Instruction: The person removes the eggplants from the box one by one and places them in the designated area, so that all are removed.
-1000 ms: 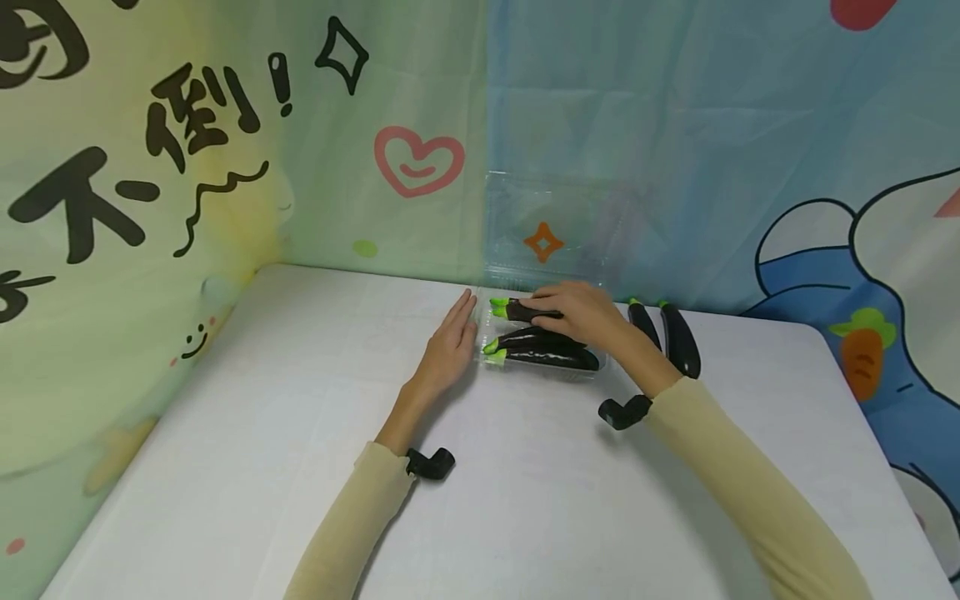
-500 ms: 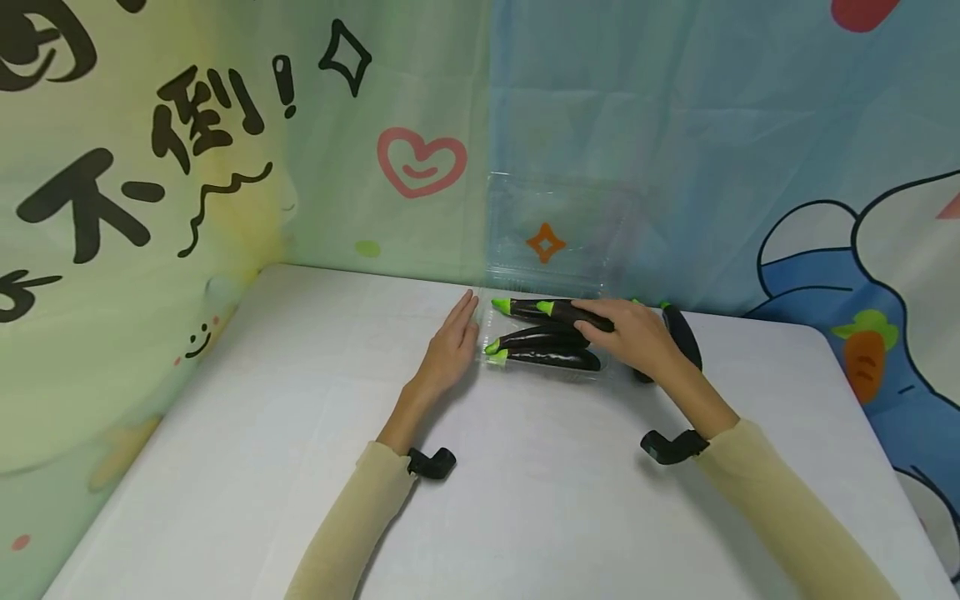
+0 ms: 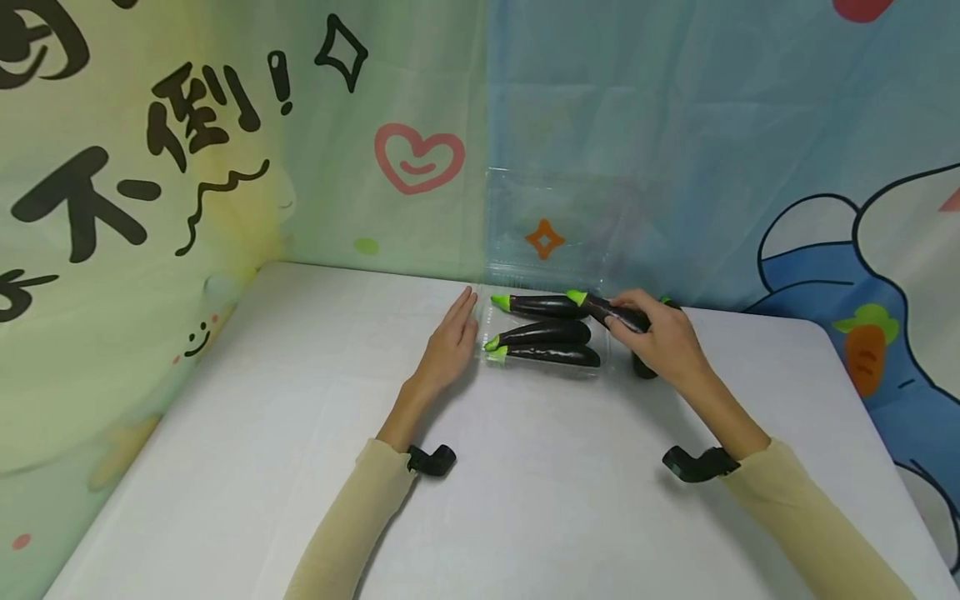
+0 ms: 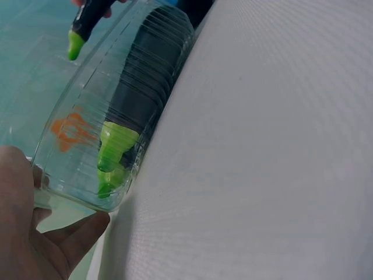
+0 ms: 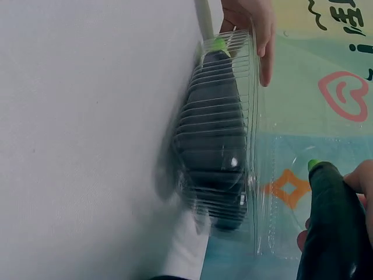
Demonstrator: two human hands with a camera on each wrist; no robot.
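Backdrop cloth (image 3: 225, 167), left part: big black Chinese chars "不" (image 3: 78, 204) & "倒" (image 3: 198, 112), then "!" (image 3: 281, 79). One more char at top-left edge, cut off, can't read. No other readable text, nos. or brands.

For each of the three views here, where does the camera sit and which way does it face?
Head: above, facing forward and down at the table, both forearms, left hand, right hand.
Left wrist: low, facing along the clear box; left fingers show.
Right wrist: low, facing the held eggplant; right fingers show.
All three share the box.
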